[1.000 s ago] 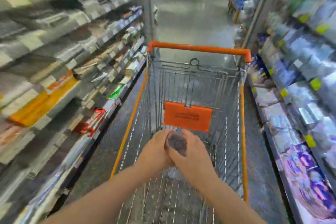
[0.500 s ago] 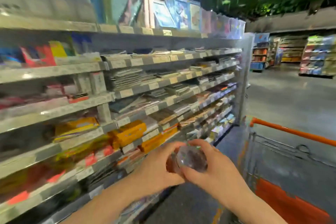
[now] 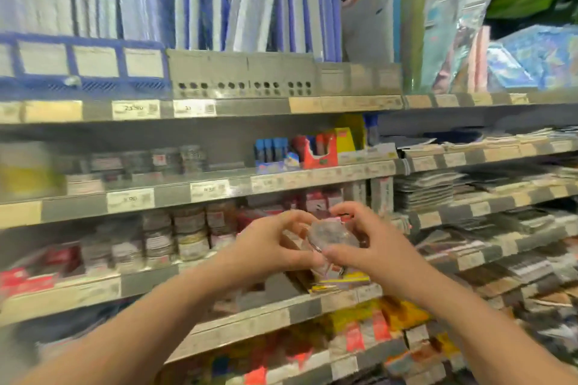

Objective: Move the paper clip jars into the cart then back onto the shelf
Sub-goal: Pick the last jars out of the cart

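Both my hands hold one clear paper clip jar (image 3: 332, 237) in front of the stationery shelving. My left hand (image 3: 269, 244) grips its left side with curled fingers and thumb. My right hand (image 3: 372, 244) wraps the jar's right side, thumb along the bottom. To the left, several similar jars (image 3: 187, 234) stand stacked in rows on the shelf (image 3: 93, 289) at about hand height. The cart is out of view.
Blue and clear folders (image 3: 250, 9) fill the top shelf. Small boxed stationery (image 3: 312, 147) sits on the second shelf, with price tags along every shelf edge. Stacks of paper goods (image 3: 469, 191) lie on the right-hand shelves, and coloured packets (image 3: 359, 322) below.
The view has swung from the cart round to face the shelves. Both hands carried the jar up out of the cart and now hold it before the shelf with the other jars.
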A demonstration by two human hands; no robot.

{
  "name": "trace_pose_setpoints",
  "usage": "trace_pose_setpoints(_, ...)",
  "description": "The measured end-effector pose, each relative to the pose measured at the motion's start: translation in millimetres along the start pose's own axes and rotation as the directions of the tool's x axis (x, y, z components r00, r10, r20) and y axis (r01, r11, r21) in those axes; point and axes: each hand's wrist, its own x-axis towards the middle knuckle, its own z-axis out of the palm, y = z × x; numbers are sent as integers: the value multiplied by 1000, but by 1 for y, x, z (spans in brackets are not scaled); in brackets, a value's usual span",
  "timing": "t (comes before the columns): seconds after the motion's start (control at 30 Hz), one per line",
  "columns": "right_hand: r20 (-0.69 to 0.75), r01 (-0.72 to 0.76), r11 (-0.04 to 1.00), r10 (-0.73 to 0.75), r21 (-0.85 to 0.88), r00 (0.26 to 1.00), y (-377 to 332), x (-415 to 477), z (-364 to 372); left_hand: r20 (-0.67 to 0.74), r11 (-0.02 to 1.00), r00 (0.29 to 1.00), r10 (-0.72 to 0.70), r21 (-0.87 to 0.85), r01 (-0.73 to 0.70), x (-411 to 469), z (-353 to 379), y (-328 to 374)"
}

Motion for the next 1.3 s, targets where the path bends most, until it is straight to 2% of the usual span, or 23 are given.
trace_pose_setpoints(0.23,108,182,978,-192,101,975,-39,122,71,-186,997,979,-79,1,81,13,-101,-70)
trace_pose_setpoints(0.43,179,337,935,-352,109,919,-67,215,108,-371,972,923,-102,159,171,33,-163,-107)
trace_pose_setpoints(0.67,276,467,871,-491,154,826,-76,304,147,-485,953,862,-149,161,255,58,-211,-157)
trace_pose_setpoints(0.8,338,479,870,-488,117,805,-80,340,169,-517,917,832,-204,198,348,68,-230,-179)
trace_pose_setpoints(0.9,391,475,880,-446,26,805,-82,358,184,-514,884,820,-252,222,411,72,-239,-194)
trace_pose_setpoints(1.0,448,431,902,-390,12,804,-81,364,197,-492,869,822,-286,229,439,74,-242,-205)
trace_pose_setpoints(1.1,500,417,909,-348,-29,793,-79,364,205,-441,834,845,-301,307,458,76,-247,-211)
trace_pose_setpoints(1.3,476,424,905,-354,-44,805,-74,359,213,-385,774,859,-336,406,485,77,-252,-223)
